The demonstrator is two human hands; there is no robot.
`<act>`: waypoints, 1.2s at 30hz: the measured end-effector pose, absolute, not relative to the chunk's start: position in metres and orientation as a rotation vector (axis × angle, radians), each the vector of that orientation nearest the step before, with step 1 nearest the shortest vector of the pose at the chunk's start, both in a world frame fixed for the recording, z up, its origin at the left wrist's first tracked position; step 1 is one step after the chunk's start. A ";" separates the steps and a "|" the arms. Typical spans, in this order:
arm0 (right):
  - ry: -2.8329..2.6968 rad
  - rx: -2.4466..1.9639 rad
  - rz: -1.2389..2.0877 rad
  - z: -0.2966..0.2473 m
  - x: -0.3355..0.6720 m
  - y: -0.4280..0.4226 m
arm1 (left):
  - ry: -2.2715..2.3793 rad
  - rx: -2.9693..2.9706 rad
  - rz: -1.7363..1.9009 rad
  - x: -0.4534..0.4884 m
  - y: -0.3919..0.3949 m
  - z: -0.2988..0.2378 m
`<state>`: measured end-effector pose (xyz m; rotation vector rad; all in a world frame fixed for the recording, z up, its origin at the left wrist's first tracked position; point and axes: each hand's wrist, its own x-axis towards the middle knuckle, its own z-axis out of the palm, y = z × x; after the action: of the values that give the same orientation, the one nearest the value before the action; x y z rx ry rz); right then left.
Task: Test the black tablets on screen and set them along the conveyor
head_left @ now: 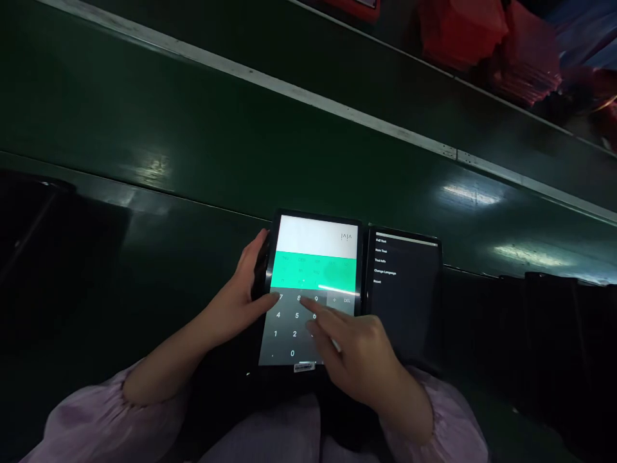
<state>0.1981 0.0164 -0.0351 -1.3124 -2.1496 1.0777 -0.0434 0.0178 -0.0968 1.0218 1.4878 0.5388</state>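
Calculator tablet (313,273) sits at the desk's (216,122) near edge; how it is supported underneath, cannot tell. Left hand (245,296) grips its left edge, thumb over the face. Right hand (354,341) holds nothing, index finger at key 8; contact unclear. Done, by judgement: calculator open, 1 short string displayed. Left: menu tablet (405,308) alongside lists 5 options, none visibly opened.

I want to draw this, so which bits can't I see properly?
All in the head view:
Calculator tablet: some lower-right keys are covered by the right hand.
Left hand: some fingertips are hidden behind that tablet's edge.
Small label: its print is too small to read.
Red stack: cut off by the picture's top edge.
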 end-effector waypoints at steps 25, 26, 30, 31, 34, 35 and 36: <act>-2.183 -1.563 0.920 -0.044 0.222 0.023 | 1.522 0.873 0.812 -0.035 0.018 -0.099; -2.163 -1.592 0.923 -0.043 0.226 0.024 | 1.539 0.850 0.819 -0.034 0.019 -0.098; -2.007 -1.830 0.819 -0.040 0.255 0.033 | 1.529 0.729 0.819 -0.032 0.025 -0.091; -1.974 -1.874 0.788 -0.039 0.263 0.035 | 1.522 0.710 0.821 -0.032 0.028 -0.089; -1.915 -1.902 0.781 -0.040 0.280 0.039 | 1.542 0.707 0.860 -0.029 0.036 -0.087; -1.910 -1.896 0.791 -0.042 0.283 0.039 | 1.555 0.714 0.884 -0.028 0.039 -0.087; -1.912 -1.889 0.803 -0.043 0.286 0.039 | 1.566 0.718 0.908 -0.026 0.042 -0.088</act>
<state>0.2857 0.0388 -0.0430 -1.8887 -1.9119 0.8031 -0.0255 0.0418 -0.0878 0.7180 1.5659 0.9080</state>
